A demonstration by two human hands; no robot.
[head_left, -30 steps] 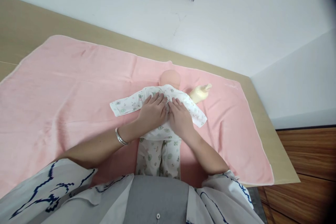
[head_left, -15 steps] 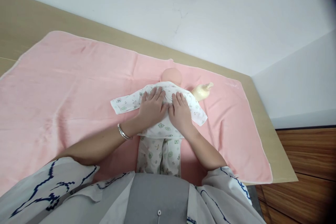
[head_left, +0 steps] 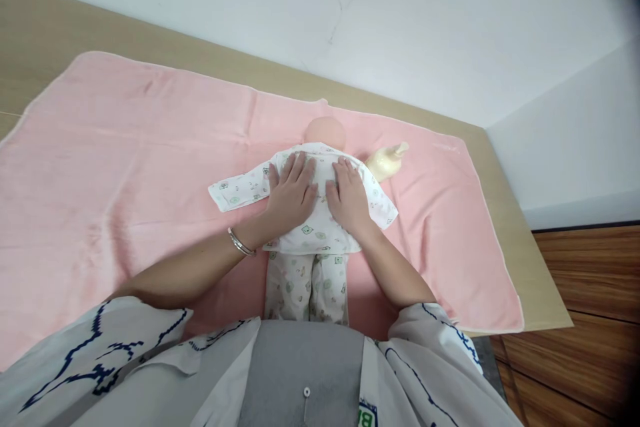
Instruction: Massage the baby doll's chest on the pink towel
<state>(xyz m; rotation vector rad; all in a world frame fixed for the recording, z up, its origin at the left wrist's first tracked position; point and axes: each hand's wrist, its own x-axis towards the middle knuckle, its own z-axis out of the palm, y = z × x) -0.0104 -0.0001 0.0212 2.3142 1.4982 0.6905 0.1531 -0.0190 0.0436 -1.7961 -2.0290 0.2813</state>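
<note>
A baby doll [head_left: 326, 132] lies face down on a pink blanket [head_left: 125, 167], head away from me. It wears a white printed top [head_left: 320, 230] and matching trousers [head_left: 305, 283]. My left hand [head_left: 291, 192] lies flat on the doll's back, fingers stretched toward the neck, a silver bracelet at the wrist. My right hand [head_left: 350, 197] rests flat beside it on the right half of the back. One empty sleeve [head_left: 235, 190] spreads out to the left. The doll's bare arm [head_left: 386, 160] pokes out on the right.
The blanket covers a light wooden tabletop [head_left: 505, 213] set against a white wall [head_left: 450, 27]. The table's right edge drops to a wooden floor [head_left: 580, 320]. My grey and white patterned clothing fills the bottom of the view.
Both hands have slid up the doll's back toward its shoulders, smoothing the top. More of the top's hem and the trousers now shows below the hands.
</note>
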